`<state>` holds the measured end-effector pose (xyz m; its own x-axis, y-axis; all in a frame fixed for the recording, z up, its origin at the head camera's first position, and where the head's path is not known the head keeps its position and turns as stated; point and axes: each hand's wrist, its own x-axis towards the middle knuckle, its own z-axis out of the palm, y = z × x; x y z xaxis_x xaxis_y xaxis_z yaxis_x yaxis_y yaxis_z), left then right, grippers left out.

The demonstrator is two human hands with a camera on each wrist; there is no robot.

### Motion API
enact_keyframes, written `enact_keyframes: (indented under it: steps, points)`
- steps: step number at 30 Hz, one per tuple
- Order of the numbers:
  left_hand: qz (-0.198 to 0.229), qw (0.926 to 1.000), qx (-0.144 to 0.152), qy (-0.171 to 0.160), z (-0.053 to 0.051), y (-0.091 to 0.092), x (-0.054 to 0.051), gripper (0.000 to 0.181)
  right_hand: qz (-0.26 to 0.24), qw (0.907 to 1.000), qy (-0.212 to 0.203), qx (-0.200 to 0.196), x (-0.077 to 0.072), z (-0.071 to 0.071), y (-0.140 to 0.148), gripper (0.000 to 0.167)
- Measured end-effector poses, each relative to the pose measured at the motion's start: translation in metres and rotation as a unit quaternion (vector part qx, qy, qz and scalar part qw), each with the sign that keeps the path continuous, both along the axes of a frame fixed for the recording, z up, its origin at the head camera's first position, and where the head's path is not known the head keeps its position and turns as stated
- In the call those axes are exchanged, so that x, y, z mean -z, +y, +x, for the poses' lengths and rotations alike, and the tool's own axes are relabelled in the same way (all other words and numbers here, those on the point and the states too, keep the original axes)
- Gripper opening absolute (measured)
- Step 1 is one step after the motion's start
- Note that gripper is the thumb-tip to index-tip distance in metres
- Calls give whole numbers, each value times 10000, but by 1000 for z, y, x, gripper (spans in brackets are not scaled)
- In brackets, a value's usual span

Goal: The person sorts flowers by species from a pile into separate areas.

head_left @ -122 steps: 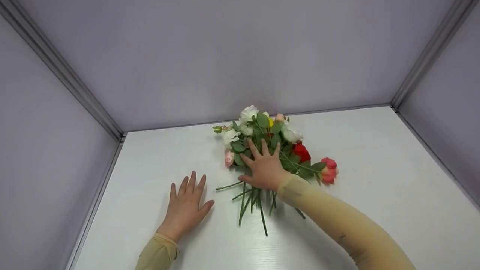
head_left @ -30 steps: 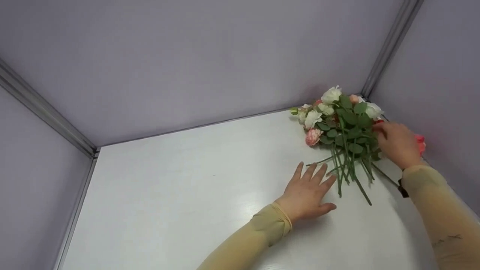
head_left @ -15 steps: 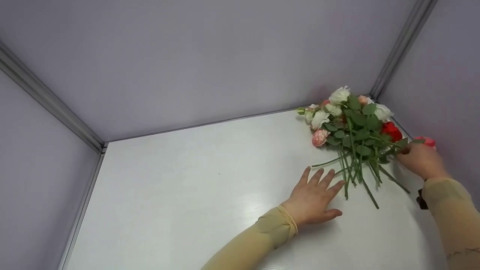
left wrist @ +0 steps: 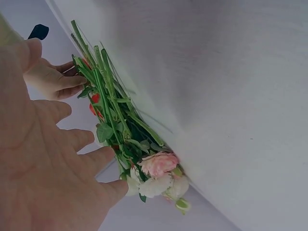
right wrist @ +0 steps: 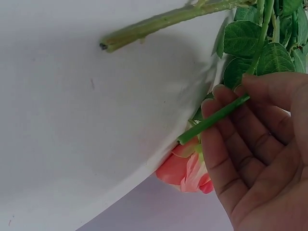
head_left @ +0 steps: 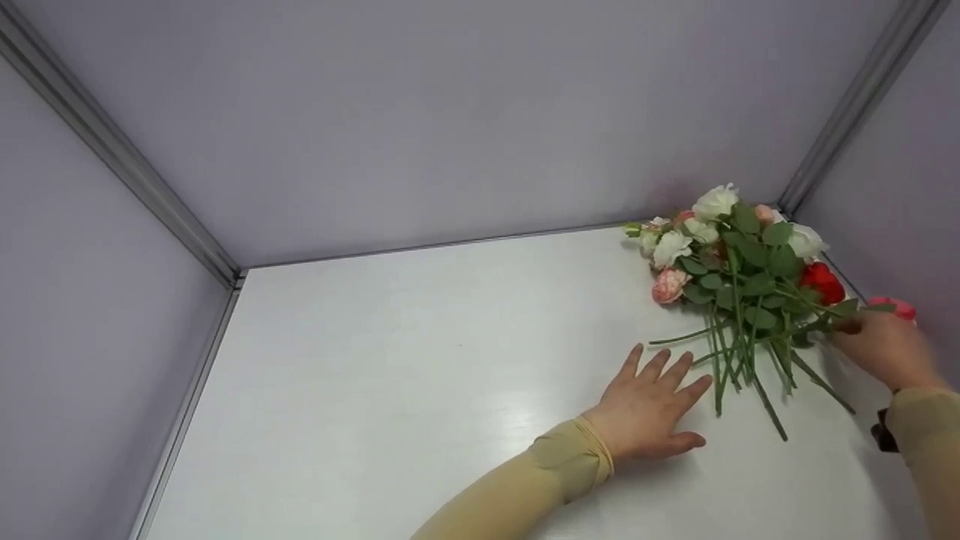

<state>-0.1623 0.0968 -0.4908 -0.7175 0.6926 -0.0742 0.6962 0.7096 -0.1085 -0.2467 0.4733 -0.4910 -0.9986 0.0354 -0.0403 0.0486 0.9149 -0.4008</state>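
Note:
A loose bunch of flowers [head_left: 757,262] with white, pale pink and red blooms lies at the table's back right. Its green stems [head_left: 720,367] fan toward the front. At the bunch's right side, my right hand [head_left: 885,349] has curled fingers. In the right wrist view, that hand pinches a thin green flower stem [right wrist: 211,120] between thumb and fingers. Beside it is a coral-pink flower [right wrist: 185,168], partly hidden behind the hand in the head view. My left hand [head_left: 652,409], fingers spread, is over the table just left of the stem ends.
The white table [head_left: 390,390] meets a grey back wall [head_left: 450,135] and a side wall [head_left: 915,225] close behind the flowers. A thick cut stem [right wrist: 163,24] juts over the tabletop in the right wrist view. A dark device [head_left: 885,431] sits at the right wrist.
The bunch has moved from mid-table to the back right. My right hand went from lying spread on it to pinching a stem at its right side. My left hand has shifted right.

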Motion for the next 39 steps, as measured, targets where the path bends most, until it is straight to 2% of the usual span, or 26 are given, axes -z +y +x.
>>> enact_keyframes:
  steps: [4,8,12,16,20,22,23,24,25,26,27,29,30,32,34,36,37,39]
  points:
    - [12,9999,40,111,-1,1,0,79,27,9997,234,-33,-1,1,3,38]
    - [76,9999,9,89,-4,-1,1,79,85,9996,281,21,-7,1,1,33]
    - [218,9997,-47,-44,-6,-6,-1,78,184,9987,466,98,-16,1,-4,29]
    - [549,9978,-150,-347,-9,-14,-3,76,-3,9988,466,173,-26,4,-15,39]
    - [1136,9904,-339,-715,-18,-32,-5,65,-340,9983,483,-6,-35,5,-41,50]
    - [1640,9813,-492,-885,-24,-45,-6,56,-523,9965,605,-240,-38,6,-61,50]
    - [1963,9734,-614,-1004,-27,-53,-7,52,-682,9951,623,-346,-39,7,-74,49]
    - [2323,9630,-766,-1135,-29,-61,-8,47,-911,9931,573,-455,-39,8,-87,50]
    - [2708,9491,-949,-1296,-31,-70,-9,44,-1160,9904,493,-571,-38,10,-101,49]
    - [3126,9312,-1145,-1482,-34,-79,-11,42,-1505,9858,372,-651,-37,12,-117,48]
    - [3559,9095,-1337,-1683,-35,-88,-12,40,-1891,9793,189,-704,-34,14,-133,47]
    - [4385,8570,-1699,-2107,-40,-106,-14,39,-2698,9599,-178,-744,-28,18,-168,44]
    - [4749,8297,-1823,-2298,-42,-114,-15,39,-3088,9473,-330,-788,-23,21,-186,42]
    - [5378,7761,-1995,-2619,-46,-129,-17,41,-3760,9214,-543,-821,-13,26,-224,37]
    - [5892,7280,-2073,-2828,-50,-143,-18,42,-4199,9005,-642,-933,-3,32,-261,34]
    - [6283,6902,-2109,-2904,-53,-155,-19,41,-4477,8844,-717,-1104,6,38,-292,33]
    - [6445,6744,-2130,-2907,-54,-160,-19,40,-4562,8791,-742,-1167,9,41,-306,33]
    - [6697,6496,-2148,-2886,-54,-168,-19,38,-4646,8721,-776,-1327,14,46,-328,32]
